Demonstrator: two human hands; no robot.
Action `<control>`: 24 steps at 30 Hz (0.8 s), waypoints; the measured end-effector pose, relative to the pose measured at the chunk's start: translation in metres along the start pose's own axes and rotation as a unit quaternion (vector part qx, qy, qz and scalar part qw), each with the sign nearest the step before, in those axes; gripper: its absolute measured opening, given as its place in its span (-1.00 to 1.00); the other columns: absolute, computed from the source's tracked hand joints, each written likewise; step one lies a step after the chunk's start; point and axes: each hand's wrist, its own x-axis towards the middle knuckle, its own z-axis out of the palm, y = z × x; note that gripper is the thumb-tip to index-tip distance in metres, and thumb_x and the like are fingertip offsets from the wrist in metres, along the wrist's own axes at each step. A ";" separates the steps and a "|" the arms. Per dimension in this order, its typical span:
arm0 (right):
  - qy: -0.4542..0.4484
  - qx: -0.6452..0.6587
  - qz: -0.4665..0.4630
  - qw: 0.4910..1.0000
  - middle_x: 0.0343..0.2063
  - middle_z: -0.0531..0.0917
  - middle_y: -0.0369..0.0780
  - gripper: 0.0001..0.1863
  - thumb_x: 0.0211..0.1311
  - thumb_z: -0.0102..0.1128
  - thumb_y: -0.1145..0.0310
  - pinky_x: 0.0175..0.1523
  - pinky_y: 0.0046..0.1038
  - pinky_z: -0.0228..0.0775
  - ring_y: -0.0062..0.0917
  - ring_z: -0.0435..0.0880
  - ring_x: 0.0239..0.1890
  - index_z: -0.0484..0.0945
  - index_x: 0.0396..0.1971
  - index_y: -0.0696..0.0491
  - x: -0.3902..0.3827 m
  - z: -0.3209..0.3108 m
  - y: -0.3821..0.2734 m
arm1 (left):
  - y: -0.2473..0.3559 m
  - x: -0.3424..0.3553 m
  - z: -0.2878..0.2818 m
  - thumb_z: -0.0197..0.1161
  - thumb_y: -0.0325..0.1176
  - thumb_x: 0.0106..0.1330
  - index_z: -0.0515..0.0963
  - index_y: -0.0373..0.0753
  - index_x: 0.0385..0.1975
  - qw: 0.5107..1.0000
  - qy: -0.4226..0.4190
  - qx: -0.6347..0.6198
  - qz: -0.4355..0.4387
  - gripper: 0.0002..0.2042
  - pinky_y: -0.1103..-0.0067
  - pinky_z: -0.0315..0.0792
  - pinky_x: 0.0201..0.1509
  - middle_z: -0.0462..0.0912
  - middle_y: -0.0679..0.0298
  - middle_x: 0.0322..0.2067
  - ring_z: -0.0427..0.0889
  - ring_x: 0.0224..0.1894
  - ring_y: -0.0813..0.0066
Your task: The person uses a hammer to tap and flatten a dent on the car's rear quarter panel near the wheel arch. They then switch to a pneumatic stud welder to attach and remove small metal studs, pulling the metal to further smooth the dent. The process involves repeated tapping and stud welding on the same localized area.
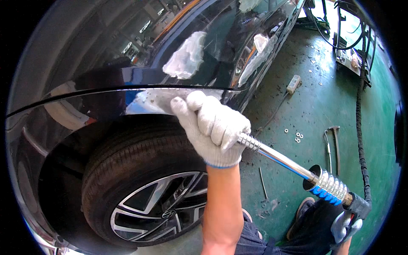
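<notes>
A slide hammer (284,160), a chrome rod with a ribbed sliding weight (329,185), runs slantwise from the car panel down to the right. My left hand (216,121), in a white knit glove, is wrapped round its front end, thumb up against the panel edge. My right hand (345,226), also gloved, is closed on the black rear handle (359,207). The tool's tip is hidden behind my left hand, so I cannot tell whether it touches the panel. Around it the dark fender (144,102) is sanded to bare grey metal, above the wheel arch.
Below my left hand is the tyre (123,170) with its alloy wheel. A pale patch (185,57) marks the panel above. On the green floor lie a hammer (335,148), washers (298,136), a thin rod (263,183) and a power strip (293,84). A wrapped cable (360,140) hangs at the right.
</notes>
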 end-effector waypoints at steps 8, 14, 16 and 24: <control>0.028 -0.016 -0.008 0.999 -0.55 0.52 -0.32 -0.29 0.23 -0.04 -0.39 -0.55 -0.51 0.26 -0.60 0.45 -0.65 0.47 -0.20 0.07 -0.007 -0.009 -0.002 | -0.025 -0.001 0.032 0.16 -0.13 0.45 0.38 -0.10 -0.44 0.827 0.424 0.342 0.143 -0.74 0.69 0.04 -0.73 0.12 0.54 -0.71 0.05 -0.77 0.73; 0.031 -0.010 -0.003 0.999 -0.57 0.52 -0.32 -0.28 0.23 -0.04 -0.40 -0.57 -0.50 0.26 -0.59 0.45 -0.66 0.47 -0.20 0.08 -0.004 -0.010 0.004 | -0.024 0.002 0.038 0.26 -0.20 0.39 0.27 -0.04 -0.51 0.802 0.427 0.382 0.167 -0.69 0.65 0.02 -0.70 0.16 0.50 -0.69 0.11 -0.73 0.71; 0.031 -0.009 -0.003 0.999 -0.57 0.52 -0.31 -0.28 0.23 -0.04 -0.40 -0.57 -0.50 0.26 -0.59 0.45 -0.67 0.47 -0.20 0.08 -0.004 -0.009 0.006 | -0.020 0.002 0.036 0.27 -0.21 0.38 0.27 -0.04 -0.51 0.815 0.418 0.368 0.162 -0.69 0.65 0.04 -0.70 0.16 0.51 -0.69 0.11 -0.73 0.71; 0.039 -0.009 -0.003 0.999 -0.59 0.53 -0.30 -0.28 0.23 -0.04 -0.40 -0.59 -0.48 0.25 -0.58 0.45 -0.68 0.47 -0.20 0.09 -0.003 -0.013 0.008 | -0.019 0.002 0.034 0.29 -0.21 0.36 0.26 -0.01 -0.55 0.820 0.415 0.359 0.162 -0.67 0.68 0.06 -0.71 0.14 0.52 -0.71 0.11 -0.75 0.71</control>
